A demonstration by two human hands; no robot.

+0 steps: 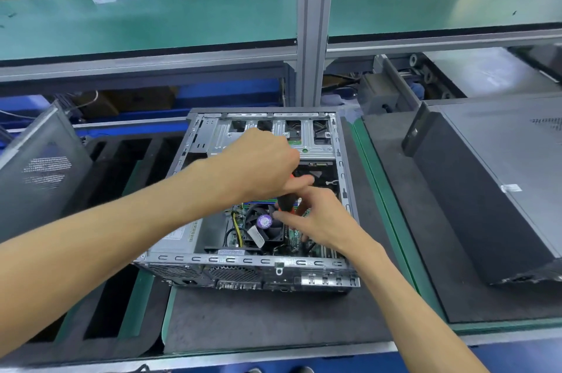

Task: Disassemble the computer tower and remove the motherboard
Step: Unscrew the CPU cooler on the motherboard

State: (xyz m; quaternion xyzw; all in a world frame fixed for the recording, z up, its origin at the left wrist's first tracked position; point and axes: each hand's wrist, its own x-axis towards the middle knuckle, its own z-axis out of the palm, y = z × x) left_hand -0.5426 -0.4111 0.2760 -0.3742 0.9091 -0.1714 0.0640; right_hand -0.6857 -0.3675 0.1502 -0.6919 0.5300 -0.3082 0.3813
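Our right hand (pixel 319 217) pinches the screwdriver (pixel 286 200) low, left hand (pixel 258 162) fisted on its handle, inside the open tower (pixel 261 261) on the counter (pixel 243 321); a slip could gouge the motherboard (pixel 293 235).

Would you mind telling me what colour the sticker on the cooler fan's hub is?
Purple, on the fan hub sticker, seen in the head view.
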